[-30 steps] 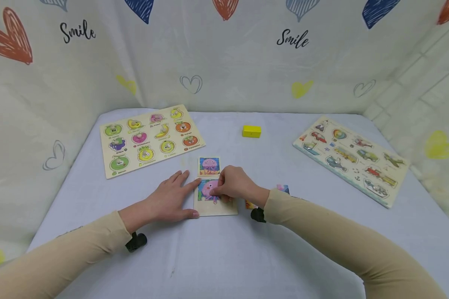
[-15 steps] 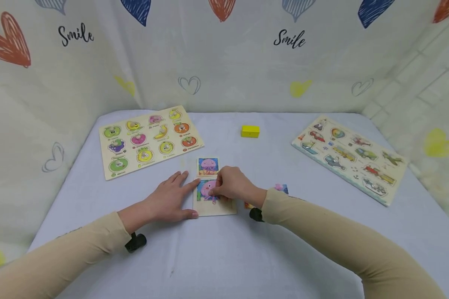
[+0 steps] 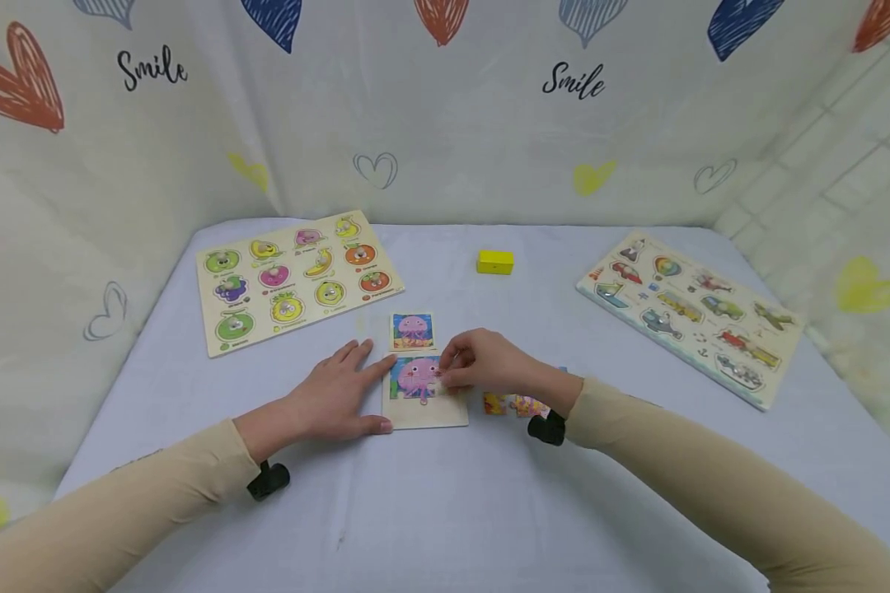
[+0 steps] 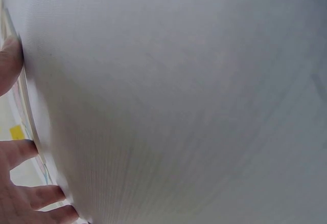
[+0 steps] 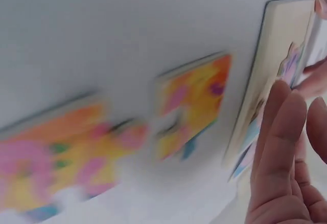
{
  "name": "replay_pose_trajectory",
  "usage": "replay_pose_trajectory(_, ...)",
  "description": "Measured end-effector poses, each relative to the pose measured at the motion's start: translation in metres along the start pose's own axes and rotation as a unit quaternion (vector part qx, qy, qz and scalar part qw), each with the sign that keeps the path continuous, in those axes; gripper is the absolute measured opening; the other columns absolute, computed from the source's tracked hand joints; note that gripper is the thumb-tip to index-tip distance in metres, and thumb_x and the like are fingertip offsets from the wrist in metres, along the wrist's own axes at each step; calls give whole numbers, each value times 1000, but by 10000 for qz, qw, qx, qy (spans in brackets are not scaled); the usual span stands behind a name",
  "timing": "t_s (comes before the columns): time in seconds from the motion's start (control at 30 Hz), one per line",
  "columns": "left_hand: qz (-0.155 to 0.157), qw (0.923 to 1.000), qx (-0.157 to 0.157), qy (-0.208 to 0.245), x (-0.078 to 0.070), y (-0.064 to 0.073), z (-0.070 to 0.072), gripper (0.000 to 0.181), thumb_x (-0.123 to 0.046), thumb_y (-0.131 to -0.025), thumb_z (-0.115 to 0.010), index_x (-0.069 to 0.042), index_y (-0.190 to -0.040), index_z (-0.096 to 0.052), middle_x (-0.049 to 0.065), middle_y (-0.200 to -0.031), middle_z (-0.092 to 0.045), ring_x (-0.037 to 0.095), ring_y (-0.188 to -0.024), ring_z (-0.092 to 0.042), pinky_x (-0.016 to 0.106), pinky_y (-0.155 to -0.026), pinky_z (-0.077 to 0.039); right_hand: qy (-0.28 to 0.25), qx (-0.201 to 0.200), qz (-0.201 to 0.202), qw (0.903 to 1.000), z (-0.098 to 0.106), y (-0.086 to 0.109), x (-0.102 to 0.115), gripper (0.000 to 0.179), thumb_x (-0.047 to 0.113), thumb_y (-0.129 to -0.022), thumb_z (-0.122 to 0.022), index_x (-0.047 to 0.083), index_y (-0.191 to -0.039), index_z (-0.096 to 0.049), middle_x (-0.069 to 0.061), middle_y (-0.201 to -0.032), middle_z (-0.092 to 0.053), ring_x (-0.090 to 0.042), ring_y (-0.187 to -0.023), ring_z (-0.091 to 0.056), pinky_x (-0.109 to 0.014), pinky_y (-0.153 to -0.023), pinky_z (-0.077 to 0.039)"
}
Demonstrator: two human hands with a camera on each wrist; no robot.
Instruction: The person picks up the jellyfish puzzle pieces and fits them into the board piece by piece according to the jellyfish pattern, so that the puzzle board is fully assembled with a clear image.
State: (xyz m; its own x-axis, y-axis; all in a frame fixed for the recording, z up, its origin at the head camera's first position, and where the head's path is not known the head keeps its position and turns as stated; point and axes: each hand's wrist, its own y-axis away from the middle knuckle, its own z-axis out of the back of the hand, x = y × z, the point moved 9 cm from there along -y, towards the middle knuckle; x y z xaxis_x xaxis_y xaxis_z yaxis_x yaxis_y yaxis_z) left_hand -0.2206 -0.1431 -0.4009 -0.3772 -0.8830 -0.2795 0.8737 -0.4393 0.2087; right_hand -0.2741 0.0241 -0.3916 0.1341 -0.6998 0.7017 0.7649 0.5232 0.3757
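Note:
A wooden puzzle board (image 3: 424,417) lies flat on the table, its upper part filled with joined jigsaw pieces (image 3: 415,375) showing a pink octopus on blue. Directly above it is a small octopus picture (image 3: 413,330). My left hand (image 3: 332,402) rests beside the board, fingers spread, with forefinger and thumb at its left edge. Over the board's right side hovers my right hand (image 3: 485,362), its fingers loosely bent and the thumb apart in the right wrist view, nothing between them. Loose jigsaw pieces, one orange and yellow (image 5: 199,93) and one pink and yellow (image 5: 56,157), lie right of the board.
A fruit puzzle board (image 3: 267,321) lies at the back left, and a vehicle puzzle board (image 3: 700,329) at the back right. Between them stands a yellow block (image 3: 494,262). A printed curtain (image 3: 475,115) hangs behind the white-covered table.
My right hand has drawn back a little to the right from the octopus pieces, uncovering more of the picture and of the loose pieces. The left hand has stayed in place.

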Motion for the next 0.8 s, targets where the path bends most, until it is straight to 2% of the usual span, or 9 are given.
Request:
replay_pose_trajectory(0.2,-28,10000,1,-24,-1,1,1,90,-52,-87,-75,-13,-159,-38,29,-164,-27,52,-151,-25,67,-117,-33,-62,-337,217,9992,24,16,-17,18,13,-96,-72,6,-112,-70,-6,-103,-73,-16,-89,-65,-27,-83,-57)
replay_pose_trajectory(0.4,-8,10000,16,-13,-2,1,1,90,-51,-87,-75,-12,-159,-38,29,-164,-27,52,-151,-25,67,-117,-33,105,-533,295,9981,44,33,-42,24,13,-97,-71,4,-119,-69,-8,-114,-74,-19,-103,-67,-36,-96,-57)
replay_pose_trajectory(0.6,-2,10000,26,1,-1,1,0,90,-52,-87,-75,-13,-159,-38,28,-164,-27,51,-152,-25,67,-116,-33,141,-812,183,9964,66,50,-73,29,15,-96,-72,5,-123,-68,-11,-120,-73,-22,-108,-67,-32,-90,-56)
replay_pose_trajectory(0.8,13,10000,42,-13,0,0,-1,90,-53,-87,-75,-13,-159,-37,28,-165,-27,51,-152,-24,67,-117,-32,259,-1059,-93,9940,87,67,-102,34,19,-96,-72,6,-127,-68,-12,-122,-72,-25,-112,-65,-36,-94,-55)
